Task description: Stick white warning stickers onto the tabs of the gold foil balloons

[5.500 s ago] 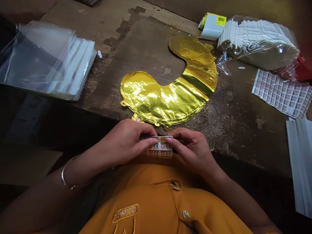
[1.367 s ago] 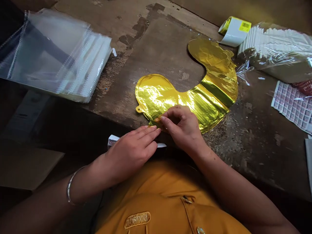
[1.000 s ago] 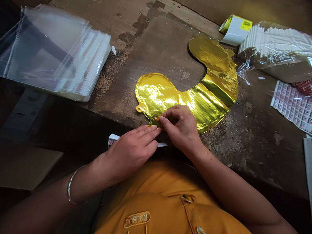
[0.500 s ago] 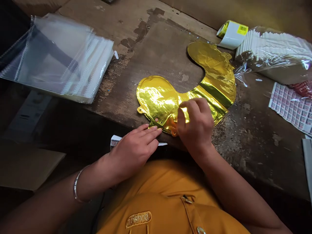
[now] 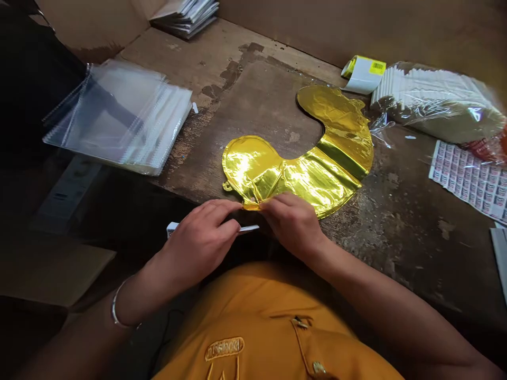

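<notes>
A flat gold foil balloon (image 5: pixel 304 177), curved like a crescent, lies on the worn brown table, its near edge at the table's front. My left hand (image 5: pixel 204 229) pinches that near edge between thumb and fingers. Right beside it, my right hand (image 5: pixel 293 221) pinches the same edge, and the foil is creased and gathered between them. A small tab (image 5: pixel 227 186) sticks out on the balloon's left side. Under my left hand a white strip (image 5: pixel 249 228) shows in part; whether the fingers touch it I cannot tell.
Clear plastic sleeves (image 5: pixel 119 116) are stacked at the left. At the right are a bag of white sticks (image 5: pixel 431 89), a rolled yellow-and-white label (image 5: pixel 364 74) and a sheet of printed stickers (image 5: pixel 467 177). Another stack (image 5: pixel 186 16) stands at the back, and cardboard (image 5: pixel 55 272) sits lower left.
My right hand has come down and left from above the foil to pinch the near edge. The foil there is now gathered. The camera view has shifted slightly.
</notes>
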Tool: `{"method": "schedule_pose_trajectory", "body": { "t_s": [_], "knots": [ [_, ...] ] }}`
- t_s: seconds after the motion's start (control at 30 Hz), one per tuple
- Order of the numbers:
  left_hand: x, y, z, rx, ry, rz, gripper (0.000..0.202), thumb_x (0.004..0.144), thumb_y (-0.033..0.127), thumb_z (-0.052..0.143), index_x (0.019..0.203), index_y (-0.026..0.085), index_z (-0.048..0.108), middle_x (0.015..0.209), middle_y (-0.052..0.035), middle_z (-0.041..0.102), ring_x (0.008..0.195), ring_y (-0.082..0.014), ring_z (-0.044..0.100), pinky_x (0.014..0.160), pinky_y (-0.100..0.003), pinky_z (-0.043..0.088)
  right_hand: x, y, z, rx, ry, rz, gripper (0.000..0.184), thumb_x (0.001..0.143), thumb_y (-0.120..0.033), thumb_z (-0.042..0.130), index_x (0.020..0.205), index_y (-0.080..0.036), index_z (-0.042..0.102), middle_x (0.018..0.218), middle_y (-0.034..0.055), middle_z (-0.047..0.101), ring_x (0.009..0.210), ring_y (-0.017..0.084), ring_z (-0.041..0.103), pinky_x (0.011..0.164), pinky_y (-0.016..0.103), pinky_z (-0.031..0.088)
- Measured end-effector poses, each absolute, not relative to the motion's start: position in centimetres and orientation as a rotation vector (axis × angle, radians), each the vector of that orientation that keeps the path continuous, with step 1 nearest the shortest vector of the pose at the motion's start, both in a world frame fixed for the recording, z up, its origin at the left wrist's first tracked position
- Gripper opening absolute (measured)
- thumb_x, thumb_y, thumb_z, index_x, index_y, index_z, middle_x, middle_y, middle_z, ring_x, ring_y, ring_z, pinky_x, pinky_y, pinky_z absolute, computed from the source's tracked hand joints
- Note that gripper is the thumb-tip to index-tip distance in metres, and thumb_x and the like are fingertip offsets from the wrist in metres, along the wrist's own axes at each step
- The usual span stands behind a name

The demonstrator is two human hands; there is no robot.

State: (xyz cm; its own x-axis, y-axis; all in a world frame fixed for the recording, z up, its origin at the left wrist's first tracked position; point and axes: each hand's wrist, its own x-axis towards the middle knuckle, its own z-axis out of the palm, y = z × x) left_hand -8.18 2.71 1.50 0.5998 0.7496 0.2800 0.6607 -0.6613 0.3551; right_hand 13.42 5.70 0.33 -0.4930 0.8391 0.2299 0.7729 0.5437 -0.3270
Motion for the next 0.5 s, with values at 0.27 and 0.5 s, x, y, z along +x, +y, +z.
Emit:
{"method": "schedule_pose_trajectory", "body": {
  "t_s": [0.27,0.5],
  "knots": [
    [-7.9,3.5,2.5,2.581,1.220,0.580,0.017,0.089,0.020,0.053,0.081,0.017,0.067,0.128,-0.0124,0.056,0.116,-0.0267,0.055,0.099,-0.046,0.047,14.5,8.7,1.7,-1.433,-2.006,1.106,0.040,0.085,-0.043,0.058,0.054,-0.018,0.051,0.050,-0.0059,0.039,0.047,0.007,0.035,0.046,0.022,0.025],
    [-6.2,4.8,2.7,2.730,0.864,0.388,0.019,0.091,0.019,0.050,0.086,0.015,0.067,0.129,-0.0121,0.059,0.122,-0.0256,0.053,0.108,-0.044,0.042,14.4,9.9,2.3,-1.488,-1.902,1.276,0.035,0.085,-0.040,0.053,0.058,-0.018,0.052,0.049,-0.0054,0.041,0.047,0.007,0.035,0.045,0.023,0.025]
  ]
}}
